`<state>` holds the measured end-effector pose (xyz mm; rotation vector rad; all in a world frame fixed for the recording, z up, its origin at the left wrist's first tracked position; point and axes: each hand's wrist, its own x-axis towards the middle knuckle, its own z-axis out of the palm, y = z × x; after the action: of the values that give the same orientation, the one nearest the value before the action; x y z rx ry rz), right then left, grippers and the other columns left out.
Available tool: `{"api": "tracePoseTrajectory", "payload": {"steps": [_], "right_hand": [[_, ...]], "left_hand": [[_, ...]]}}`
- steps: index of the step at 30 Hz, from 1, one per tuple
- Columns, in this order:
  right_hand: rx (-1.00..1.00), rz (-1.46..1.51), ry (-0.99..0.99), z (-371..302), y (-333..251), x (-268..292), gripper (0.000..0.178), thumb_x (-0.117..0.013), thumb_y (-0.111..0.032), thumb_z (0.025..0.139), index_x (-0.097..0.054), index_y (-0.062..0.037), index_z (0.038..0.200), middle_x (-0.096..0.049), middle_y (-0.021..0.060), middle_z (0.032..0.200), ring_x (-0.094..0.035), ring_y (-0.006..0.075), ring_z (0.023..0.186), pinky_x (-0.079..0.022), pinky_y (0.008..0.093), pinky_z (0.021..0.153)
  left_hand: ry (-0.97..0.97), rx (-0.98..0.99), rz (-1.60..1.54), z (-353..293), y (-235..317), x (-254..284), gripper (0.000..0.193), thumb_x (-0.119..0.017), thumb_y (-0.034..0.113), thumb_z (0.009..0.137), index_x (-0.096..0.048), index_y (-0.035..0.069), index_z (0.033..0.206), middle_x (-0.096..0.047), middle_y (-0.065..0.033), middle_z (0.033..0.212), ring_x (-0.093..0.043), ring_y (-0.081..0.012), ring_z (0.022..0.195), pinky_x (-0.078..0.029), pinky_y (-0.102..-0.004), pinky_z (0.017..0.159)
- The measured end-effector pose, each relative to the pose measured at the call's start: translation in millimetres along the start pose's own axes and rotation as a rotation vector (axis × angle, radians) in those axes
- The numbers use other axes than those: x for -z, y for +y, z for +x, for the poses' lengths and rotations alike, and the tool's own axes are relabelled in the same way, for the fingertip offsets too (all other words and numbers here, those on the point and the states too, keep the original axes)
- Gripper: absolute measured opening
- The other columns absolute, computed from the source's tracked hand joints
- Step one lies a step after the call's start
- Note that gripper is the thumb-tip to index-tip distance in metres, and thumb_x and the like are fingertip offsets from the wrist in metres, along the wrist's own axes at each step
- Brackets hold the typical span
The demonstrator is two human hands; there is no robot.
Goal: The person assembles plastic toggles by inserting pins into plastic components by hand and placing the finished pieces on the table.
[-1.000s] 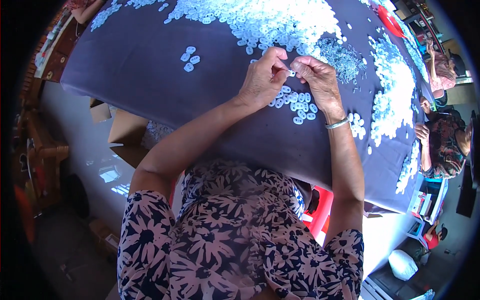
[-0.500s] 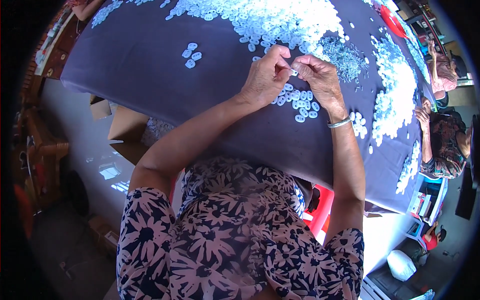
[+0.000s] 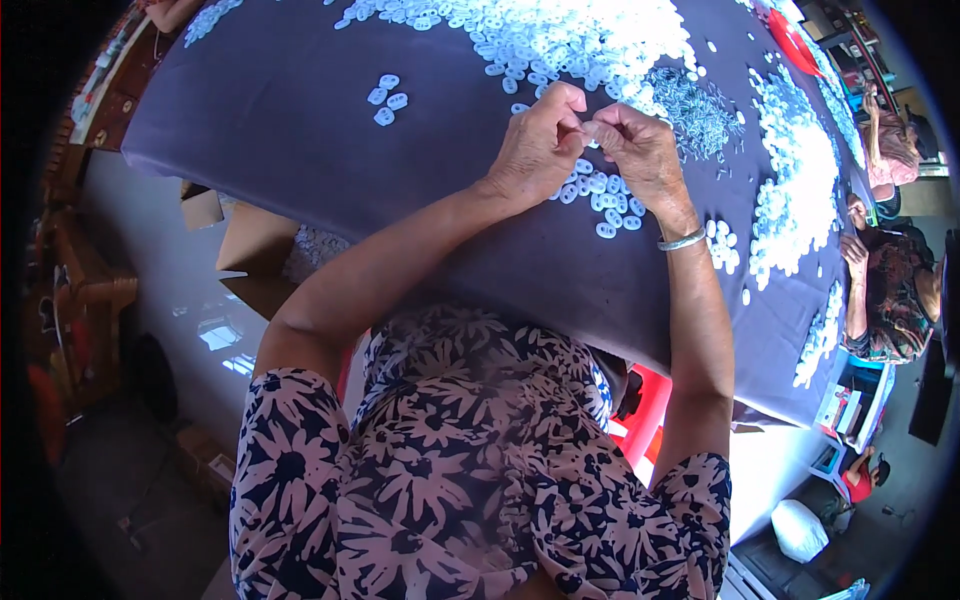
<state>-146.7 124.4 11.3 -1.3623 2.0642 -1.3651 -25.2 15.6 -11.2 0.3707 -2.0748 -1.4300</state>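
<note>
Left hand (image 3: 535,150) and right hand (image 3: 640,150) remain pinched together on one small white piece (image 3: 590,128); beneath them, more pieces (image 3: 600,190) on the grey-clothed counter (image 3: 300,130).

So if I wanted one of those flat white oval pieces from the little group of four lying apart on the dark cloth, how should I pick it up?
Probably pinch a white oval piece by its rim, two fingertips on opposite edges, coming straight down from above. It lies flat on the dark cloth with gaps around it.
</note>
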Motion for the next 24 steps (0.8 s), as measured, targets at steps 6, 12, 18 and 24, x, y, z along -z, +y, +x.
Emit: {"api": "tracePoseTrajectory", "payload": {"steps": [6,12,18,24], "right_hand": [[-0.103,-0.003,0.061,-5.7,-8.1,-9.2,0.015,-0.065,-0.016,0.088,-0.064,-0.0015,0.085,-0.059,-0.0029,0.067,-0.050,0.0019,0.053,-0.044,0.0173,0.047],[-0.112,0.016,0.052,-4.1,-7.5,-9.9,0.016,-0.065,-0.017,0.088,-0.063,-0.0015,0.083,-0.058,-0.0026,0.066,-0.049,0.0012,0.051,-0.043,0.0169,0.045],[-0.104,0.076,0.035,-1.8,-12.4,-6.0,0.016,-0.064,-0.017,0.089,-0.063,-0.0021,0.082,-0.055,-0.0032,0.063,-0.049,0.0012,0.052,-0.043,0.0170,0.045],[-0.188,0.059,0.007,-0.5,-22.1,1.0,0.027,-0.058,-0.026,0.092,-0.061,-0.0021,0.081,-0.052,-0.0028,0.062,-0.048,0.0043,0.052,-0.044,0.0187,0.048]], "left_hand": [[0.094,-0.092,-0.095,-1.6,-7.8,-4.7,0.024,-0.060,0.000,0.081,-0.046,0.006,0.100,-0.059,-0.0081,0.075,-0.059,-0.0156,0.066,-0.048,-0.0297,0.062],[0.085,-0.111,-0.086,-2.4,-7.7,-3.4,0.024,-0.059,-0.001,0.081,-0.044,0.005,0.098,-0.056,-0.0074,0.077,-0.059,-0.0140,0.068,-0.048,-0.0288,0.064],[0.045,-0.127,-0.075,-0.3,-3.9,-0.5,0.023,-0.057,-0.002,0.081,-0.042,0.006,0.098,-0.056,-0.0074,0.076,-0.059,-0.0143,0.067,-0.049,-0.0291,0.063],[0.010,-0.040,-0.087,-0.3,0.1,1.3,0.024,-0.061,-0.001,0.084,-0.045,0.005,0.102,-0.054,-0.0023,0.085,-0.055,-0.0062,0.072,-0.048,-0.0231,0.066]]}}
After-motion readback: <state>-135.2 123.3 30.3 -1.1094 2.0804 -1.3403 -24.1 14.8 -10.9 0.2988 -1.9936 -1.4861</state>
